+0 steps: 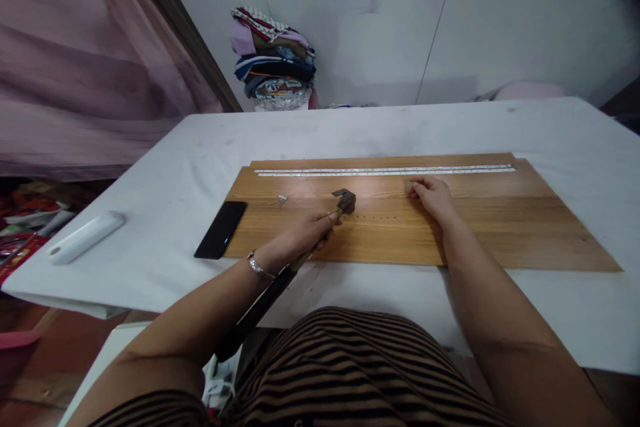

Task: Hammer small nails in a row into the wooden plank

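Observation:
My left hand (pixel 317 230) is wrapped round the handle of a claw hammer (pixel 346 201), whose dark rusty head is over the middle of a wooden board (pixel 480 233). The long handle runs back under my left forearm. My right hand (pixel 433 195) rests over the board farther right, its fingers curled and pinched together; whatever is between the fingertips cannot be made out. A row of small dark dots (pixel 381 217) marks the board just right of the hammer head. Several loose nails (pixel 280 200) lie on the board's left part.
Two pale measuring strips (pixel 385 171) lie along the board's far side. A black phone (pixel 221 230) overlaps the board's left edge. On the white table (pixel 165 173) is a white oblong object (pixel 86 237). Folded clothes (pixel 275 60) are stacked behind the table, against the wall.

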A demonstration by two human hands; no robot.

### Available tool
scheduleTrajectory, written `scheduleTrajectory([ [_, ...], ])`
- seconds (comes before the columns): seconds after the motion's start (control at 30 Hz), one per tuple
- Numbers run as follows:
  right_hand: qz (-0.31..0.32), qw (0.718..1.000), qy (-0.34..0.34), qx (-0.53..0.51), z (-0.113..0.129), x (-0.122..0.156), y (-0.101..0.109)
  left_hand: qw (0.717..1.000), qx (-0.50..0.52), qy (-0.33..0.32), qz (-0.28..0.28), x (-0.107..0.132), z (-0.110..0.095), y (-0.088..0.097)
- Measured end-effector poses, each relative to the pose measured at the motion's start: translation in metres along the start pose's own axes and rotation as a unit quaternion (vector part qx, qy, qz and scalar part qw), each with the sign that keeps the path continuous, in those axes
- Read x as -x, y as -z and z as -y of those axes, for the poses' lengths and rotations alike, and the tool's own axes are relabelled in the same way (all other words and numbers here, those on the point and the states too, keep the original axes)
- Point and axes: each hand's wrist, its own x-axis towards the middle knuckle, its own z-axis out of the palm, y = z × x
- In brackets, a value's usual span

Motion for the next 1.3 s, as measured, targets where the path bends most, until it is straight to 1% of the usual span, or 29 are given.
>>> scheduleTrajectory([
  [0.1, -0.001, 1.000, -0.006, -0.010, 0.001, 0.000, 0.000, 1.000, -0.002, 0.000, -0.003, 0.001, -0.005, -0.001],
  [0.2, -0.002, 1.000, -0.012, -0.022, 0.004, 0.001, 0.000, 1.000, 0.003, -0.014, -0.014, 0.005, -0.015, -0.001],
  [0.3, -0.003, 0.999, -0.012, -0.036, 0.011, 0.004, 0.000, 0.999, 0.016, -0.040, -0.027, 0.009, -0.033, 0.000],
  [0.4, 0.013, 0.998, -0.008, -0.058, 0.024, 0.010, -0.001, 0.994, 0.029, -0.082, -0.062, 0.012, -0.056, 0.000],
  [0.43, 0.029, 0.997, -0.005, -0.070, 0.030, 0.013, -0.001, 0.992, 0.033, -0.102, -0.068, 0.011, -0.065, 0.000],
  [0.47, 0.059, 0.993, -0.002, -0.103, 0.037, 0.017, -0.003, 0.988, 0.040, -0.127, -0.078, 0.009, -0.073, 0.000],
  [0.57, 0.180, 0.970, 0.002, -0.164, 0.061, 0.033, -0.008, 0.969, 0.078, -0.210, -0.105, -0.002, -0.099, -0.007],
  [0.63, 0.241, 0.953, 0.012, -0.185, 0.078, 0.048, -0.012, 0.951, 0.125, -0.259, -0.110, -0.011, -0.113, -0.018],
  [0.73, 0.324, 0.920, 0.041, -0.215, 0.100, 0.070, -0.018, 0.938, 0.173, -0.291, -0.078, -0.022, -0.127, -0.040],
  [0.77, 0.352, 0.905, 0.052, -0.234, 0.106, 0.077, -0.018, 0.938, 0.175, -0.293, -0.066, -0.024, -0.129, -0.048],
  [0.8, 0.382, 0.889, 0.049, -0.248, 0.111, 0.082, -0.018, 0.939, 0.170, -0.292, -0.058, -0.025, -0.130, -0.056],
  [0.83, 0.397, 0.877, 0.044, -0.267, 0.115, 0.086, -0.018, 0.943, 0.157, -0.287, -0.050, -0.025, -0.129, -0.064],
  [0.87, 0.400, 0.872, 0.035, -0.280, 0.119, 0.089, -0.017, 0.947, 0.146, -0.282, -0.050, -0.024, -0.129, -0.070],
  [0.93, 0.383, 0.871, 0.034, -0.306, 0.124, 0.092, -0.014, 0.952, 0.123, -0.277, -0.045, -0.021, -0.126, -0.081],
  [1.03, 0.342, 0.880, 0.039, -0.326, 0.129, 0.093, -0.012, 0.952, 0.100, -0.285, -0.050, -0.018, -0.122, -0.088],
  [1.13, 0.332, 0.886, 0.032, -0.323, 0.133, 0.096, -0.012, 0.945, 0.097, -0.306, -0.066, -0.019, -0.117, -0.086],
  [1.2, 0.345, 0.886, 0.026, -0.310, 0.136, 0.098, -0.011, 0.949, 0.084, -0.302, -0.046, -0.020, -0.108, -0.078],
  [1.27, 0.369, 0.879, 0.012, -0.301, 0.140, 0.100, -0.008, 0.962, 0.068, -0.263, 0.001, -0.020, -0.092, -0.066],
  [1.3, 0.381, 0.874, 0.002, -0.302, 0.142, 0.101, -0.007, 0.970, 0.056, -0.236, 0.006, -0.019, -0.081, -0.059],
])
